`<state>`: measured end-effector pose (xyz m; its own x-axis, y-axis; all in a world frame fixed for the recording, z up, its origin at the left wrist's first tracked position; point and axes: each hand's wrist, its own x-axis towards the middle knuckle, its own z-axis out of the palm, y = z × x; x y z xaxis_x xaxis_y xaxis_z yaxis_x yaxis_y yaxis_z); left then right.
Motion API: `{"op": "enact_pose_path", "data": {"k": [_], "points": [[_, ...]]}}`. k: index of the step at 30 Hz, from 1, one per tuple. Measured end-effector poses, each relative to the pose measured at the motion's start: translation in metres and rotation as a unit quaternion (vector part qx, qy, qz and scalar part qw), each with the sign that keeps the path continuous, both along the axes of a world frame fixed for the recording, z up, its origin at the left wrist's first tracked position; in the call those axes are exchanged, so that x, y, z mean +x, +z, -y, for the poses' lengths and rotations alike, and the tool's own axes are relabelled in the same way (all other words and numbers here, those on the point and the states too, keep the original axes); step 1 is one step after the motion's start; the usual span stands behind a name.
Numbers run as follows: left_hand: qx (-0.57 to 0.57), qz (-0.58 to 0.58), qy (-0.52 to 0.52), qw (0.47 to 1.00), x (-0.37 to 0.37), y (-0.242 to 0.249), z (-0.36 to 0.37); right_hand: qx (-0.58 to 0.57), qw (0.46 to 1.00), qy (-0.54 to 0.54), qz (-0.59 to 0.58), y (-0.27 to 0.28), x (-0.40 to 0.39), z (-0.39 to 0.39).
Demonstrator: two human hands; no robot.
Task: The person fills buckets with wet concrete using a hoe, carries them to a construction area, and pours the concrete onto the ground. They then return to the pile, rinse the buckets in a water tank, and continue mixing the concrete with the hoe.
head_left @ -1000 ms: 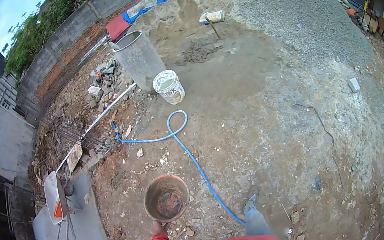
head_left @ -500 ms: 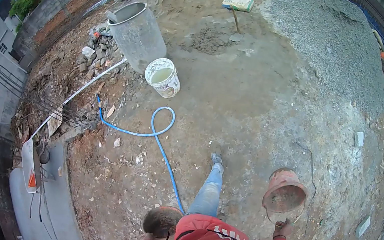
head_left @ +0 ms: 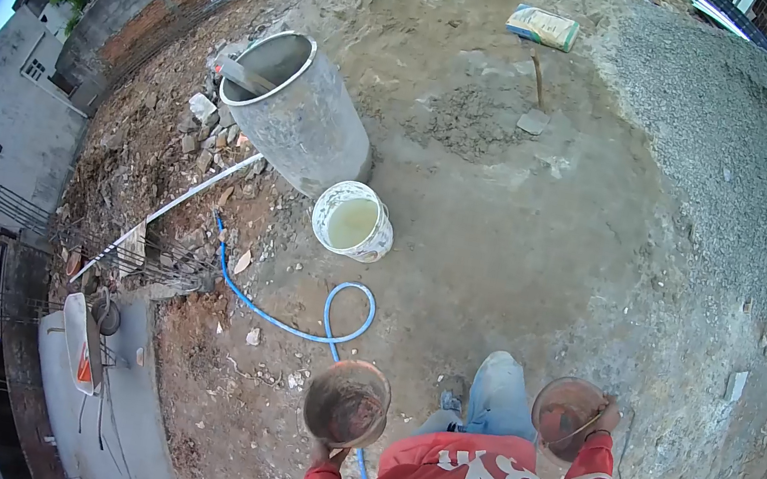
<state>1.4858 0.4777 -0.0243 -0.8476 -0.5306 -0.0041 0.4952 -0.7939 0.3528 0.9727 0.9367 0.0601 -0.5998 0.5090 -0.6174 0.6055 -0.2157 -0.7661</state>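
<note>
My left hand (head_left: 327,455) is closed at the near edge of a worn, mortar-stained bucket (head_left: 313,421), which hangs in front of my left side. Its open mouth faces up at me, and only residue shows inside. My right hand (head_left: 610,418) is closed on the wire handle of a reddish, dirty bucket (head_left: 552,395) beside my right leg. That bucket also shows only residue within. Exactly how the left fingers grip is partly hidden. Ahead of me stands a white bucket (head_left: 370,245) of cloudy water, beside a tall grey drum (head_left: 320,133).
A blue hose (head_left: 266,321) loops over the ground to my left. A shovel (head_left: 536,93) stands by a patch of wet mix (head_left: 464,121), with a printed sack (head_left: 543,28) behind. Gravel (head_left: 724,144) is heaped at right. A wheelbarrow (head_left: 77,341) stands at left.
I have stepped forward, and the drum and white bucket appear nearer. The left bucket has swung forward from my side; the right one has come back closer to my leg.
</note>
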Motion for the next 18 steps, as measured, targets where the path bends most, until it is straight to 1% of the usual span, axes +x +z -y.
{"op": "enact_pose_path", "data": {"k": [1, 2, 3, 4, 5, 6, 7, 8, 9, 10, 11, 12, 13, 14, 15, 16, 17, 18], "points": [[0.000, 0.011, 0.002, 1.000, -0.022, 0.008, 0.010, -0.018, 1.000, 0.021, 0.010, -0.006, -0.029, 0.014], [0.111, 0.293, 0.101, 0.944, -0.051, 0.010, 0.023, -0.037, 0.998, 0.040, 0.017, -0.016, -0.060, 0.026], [0.210, 0.544, 0.190, 0.790, -0.077, 0.012, 0.036, -0.036, 0.998, 0.038, 0.027, -0.030, -0.090, 0.039], [0.208, 0.552, 0.189, 0.785, -0.101, 0.021, 0.048, 0.002, 0.997, 0.080, 0.020, -0.046, -0.121, 0.052], [0.022, 0.605, 0.126, 0.786, -0.126, 0.028, 0.059, 0.040, 0.992, 0.123, 0.012, -0.065, -0.154, 0.063], [-0.163, 0.630, 0.056, 0.757, -0.157, 0.031, 0.071, 0.042, 0.992, 0.122, 0.017, -0.085, -0.188, 0.074], [-0.140, 0.657, 0.035, 0.740, -0.184, 0.031, 0.081, 0.075, 0.978, 0.191, 0.037, -0.109, -0.219, 0.085], [-0.018, 0.635, 0.122, 0.762, -0.221, 0.045, 0.085, 0.105, 0.958, 0.260, 0.057, -0.137, -0.251, 0.096], [0.099, 0.594, 0.210, 0.770, -0.286, 0.066, 0.094, 0.101, 0.959, 0.258, 0.059, -0.177, -0.289, 0.109], [0.083, 0.607, 0.208, 0.762, -0.301, 0.058, 0.097, 0.285, 0.888, 0.354, 0.064, -0.221, -0.307, 0.117], [0.064, 0.617, 0.204, 0.757, -0.326, 0.049, 0.105, 0.454, 0.776, 0.433, 0.063, -0.257, -0.330, 0.137], [-0.273, 0.710, 0.048, 0.648, -0.393, 0.091, 0.105, 0.426, 0.779, 0.454, 0.078, -0.250, -0.354, 0.170], [-0.358, 0.761, -0.035, 0.540, -0.413, 0.093, 0.116, 0.398, 0.780, 0.474, 0.093, -0.242, -0.376, 0.204], [-0.432, 0.788, -0.118, 0.422, -0.431, 0.093, 0.123, 0.370, 0.780, 0.493, 0.109, -0.223, -0.400, 0.244], [-0.425, 0.794, -0.130, 0.414, -0.462, 0.103, 0.132, 0.390, 0.737, 0.546, 0.081, -0.252, -0.421, 0.251], [-0.450, 0.769, -0.128, 0.435, -0.502, 0.119, 0.142, 0.404, 0.690, 0.599, 0.049, -0.281, -0.438, 0.265], [-0.472, 0.745, -0.125, 0.454, -0.528, 0.129, 0.148, 0.397, 0.707, 0.584, 0.027, -0.303, -0.455, 0.280], [-0.464, 0.754, -0.132, 0.446, -0.537, 0.128, 0.152, 0.390, 0.725, 0.567, 0.005, -0.320, -0.468, 0.294]]}}
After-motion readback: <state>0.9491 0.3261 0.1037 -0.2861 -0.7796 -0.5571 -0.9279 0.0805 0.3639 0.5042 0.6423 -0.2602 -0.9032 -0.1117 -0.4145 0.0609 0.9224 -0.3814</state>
